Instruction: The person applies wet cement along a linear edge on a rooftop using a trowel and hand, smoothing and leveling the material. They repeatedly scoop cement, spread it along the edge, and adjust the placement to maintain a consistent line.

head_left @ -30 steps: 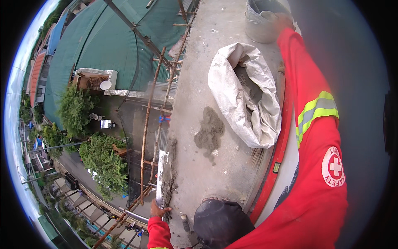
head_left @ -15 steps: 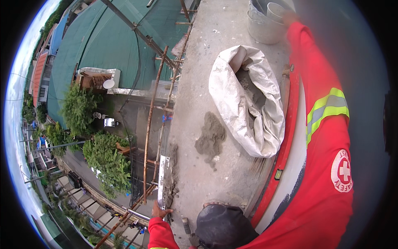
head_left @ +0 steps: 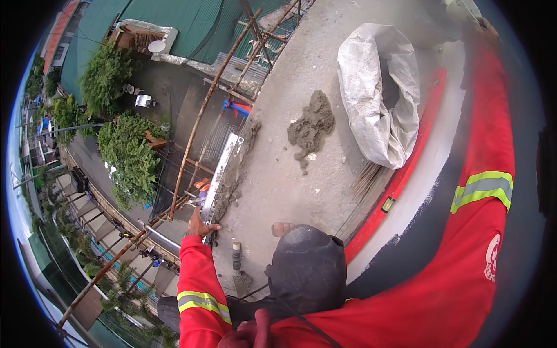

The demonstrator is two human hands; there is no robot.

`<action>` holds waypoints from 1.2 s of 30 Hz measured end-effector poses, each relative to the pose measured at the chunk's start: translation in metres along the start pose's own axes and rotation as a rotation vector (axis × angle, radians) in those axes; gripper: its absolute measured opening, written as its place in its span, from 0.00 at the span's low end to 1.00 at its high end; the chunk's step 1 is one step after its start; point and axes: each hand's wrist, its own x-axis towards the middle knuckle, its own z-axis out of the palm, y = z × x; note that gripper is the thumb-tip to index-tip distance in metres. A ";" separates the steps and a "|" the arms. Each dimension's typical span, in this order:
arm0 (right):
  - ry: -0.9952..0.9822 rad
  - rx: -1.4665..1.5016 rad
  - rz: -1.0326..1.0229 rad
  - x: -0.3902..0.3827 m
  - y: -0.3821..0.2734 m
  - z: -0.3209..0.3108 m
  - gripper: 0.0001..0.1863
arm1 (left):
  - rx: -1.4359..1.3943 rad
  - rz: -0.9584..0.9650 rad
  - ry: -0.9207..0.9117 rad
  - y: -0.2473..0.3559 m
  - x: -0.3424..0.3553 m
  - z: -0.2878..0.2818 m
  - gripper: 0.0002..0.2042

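Observation:
My left hand [head_left: 202, 225] grips the lower end of a silver metal bar [head_left: 222, 174] along the slab edge, beside a strip of wet mortar [head_left: 235, 174]. My right hand [head_left: 487, 32] is stretched out to a grey bucket [head_left: 461, 14] at the top right; its fingers are blurred. Nearer me, a white woven sack [head_left: 371, 87] lies open beside a pile of mortar [head_left: 310, 127]. A trowel [head_left: 240, 278] with a taped handle rests by my bare foot [head_left: 282, 229] and dark-clad knee [head_left: 304, 269].
A red spirit level [head_left: 406, 168] and thin rods [head_left: 368, 177] lie along the right side. Left of the slab edge [head_left: 272, 75] is a drop, with rusty scaffold poles [head_left: 206, 110], green roofing [head_left: 93, 52], trees [head_left: 127, 156] and a yard below.
The view has turned, so the slab now slants. The bucket and my right hand sit farther to the upper right. My left hand stays at the bar's end.

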 end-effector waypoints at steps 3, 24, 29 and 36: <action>-0.010 0.051 0.017 -0.042 -0.027 -0.047 0.28 | -0.015 0.006 -0.016 -0.013 0.002 0.003 0.56; -0.523 0.623 -0.218 -0.441 -0.231 -0.193 0.14 | -0.260 0.332 -0.420 -0.191 -0.017 0.013 0.50; -0.616 0.592 -0.346 -0.511 -0.271 -0.209 0.12 | -0.275 0.381 -0.456 -0.246 -0.039 0.019 0.51; -0.744 0.394 -0.869 -0.582 -0.350 -0.240 0.09 | -0.503 0.459 -0.207 -0.302 -0.068 0.053 0.37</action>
